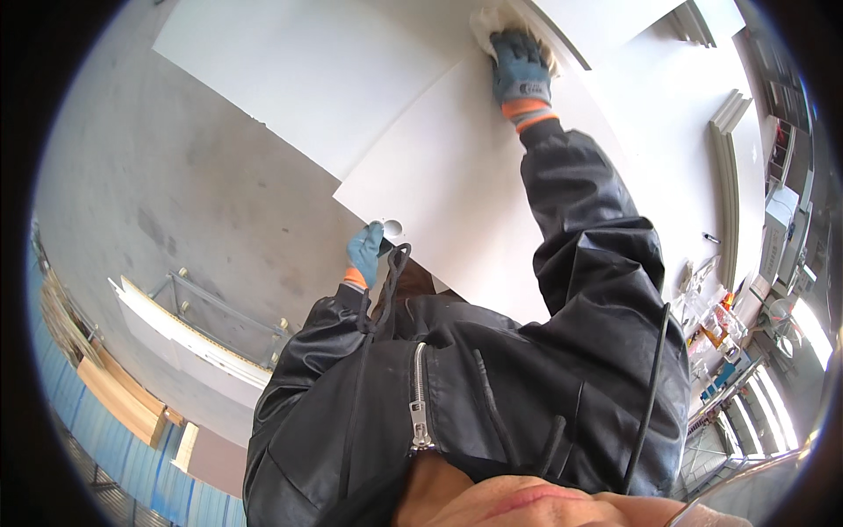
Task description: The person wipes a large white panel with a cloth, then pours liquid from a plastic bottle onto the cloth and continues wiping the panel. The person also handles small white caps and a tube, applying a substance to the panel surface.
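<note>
My right hand (pixel 522 75), in a blue-grey glove with an orange cuff, reaches far forward and presses a whitish cloth (pixel 486 26) onto a white panel (pixel 457 167). Its fingers are bent over the cloth. At the panel's near left edge, my left hand (pixel 363 251) in a matching glove has its fingers closed on the edge, beside a round hole (pixel 392 228). A small dark piece (pixel 385 247) shows by those fingers; I cannot make out what it is. Another white panel (pixel 307 79) lies against or under the first, farther left.
Stacked grey-white strips (pixel 727 176) lie on the white surface at right, near a black pen (pixel 711 238). Clear plastic bags and small items (pixel 716 321) crowd the right side. A metal-framed rack (pixel 219 303) and boards (pixel 118 400) stand at lower left on the grey floor (pixel 193 167).
</note>
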`<state>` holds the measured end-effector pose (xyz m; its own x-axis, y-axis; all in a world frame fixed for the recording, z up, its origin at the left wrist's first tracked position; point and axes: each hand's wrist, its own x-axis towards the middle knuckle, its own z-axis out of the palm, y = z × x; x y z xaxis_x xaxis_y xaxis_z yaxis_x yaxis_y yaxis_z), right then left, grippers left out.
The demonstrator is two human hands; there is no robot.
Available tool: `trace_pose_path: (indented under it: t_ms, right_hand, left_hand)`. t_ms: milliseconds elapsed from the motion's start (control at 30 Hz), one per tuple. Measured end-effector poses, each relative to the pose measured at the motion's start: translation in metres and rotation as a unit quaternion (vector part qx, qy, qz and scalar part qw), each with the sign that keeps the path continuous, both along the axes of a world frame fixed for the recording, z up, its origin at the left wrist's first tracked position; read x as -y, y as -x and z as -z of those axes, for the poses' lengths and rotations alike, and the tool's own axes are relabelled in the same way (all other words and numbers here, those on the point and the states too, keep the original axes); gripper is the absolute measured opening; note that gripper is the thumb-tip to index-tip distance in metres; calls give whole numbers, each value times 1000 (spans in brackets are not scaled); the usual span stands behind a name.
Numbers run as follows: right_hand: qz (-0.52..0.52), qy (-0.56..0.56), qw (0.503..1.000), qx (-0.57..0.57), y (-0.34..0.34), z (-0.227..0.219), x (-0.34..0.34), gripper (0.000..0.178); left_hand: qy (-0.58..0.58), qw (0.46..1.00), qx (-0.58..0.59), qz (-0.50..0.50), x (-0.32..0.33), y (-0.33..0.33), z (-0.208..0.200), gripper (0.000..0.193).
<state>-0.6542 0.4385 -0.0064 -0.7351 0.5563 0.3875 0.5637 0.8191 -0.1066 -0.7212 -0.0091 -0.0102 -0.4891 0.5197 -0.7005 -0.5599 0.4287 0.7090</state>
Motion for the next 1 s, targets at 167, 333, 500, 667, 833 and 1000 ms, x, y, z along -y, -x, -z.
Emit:
trace_pose_path:
  t_ms: [167, 333, 500, 667, 833, 1000]
  right_hand:
    - [-6, -1, 998, -55, 16, -14, -45, 37]
    - [-25, -25, 999, -38, -6, 8, -42, 40]
    - [18, 78, 995, -61, 4, -11, -55, 34]
    - [-4, -51, 997, 63, -7, -18, 0, 42]
    - [-48, 27, 998, -43, -3, -3, -31, 40]
    - [-5, -4, 999, -50, 13, -3, -47, 34]
  left_hand:
    - [7, 999, 37, -17, -4, -4, -18, 31]
    - [-2, 1000, 26, 1, 2, 1, 2, 35]
    - [48, 998, 34, -14, -6, -4, -21, 43]
    - [49, 998, 27, 8, -7, 0, -24, 44]
    - [-11, 999, 37, -5, 5, -3, 1, 38]
    - [-6, 999, -25, 46, 3, 1, -7, 37]
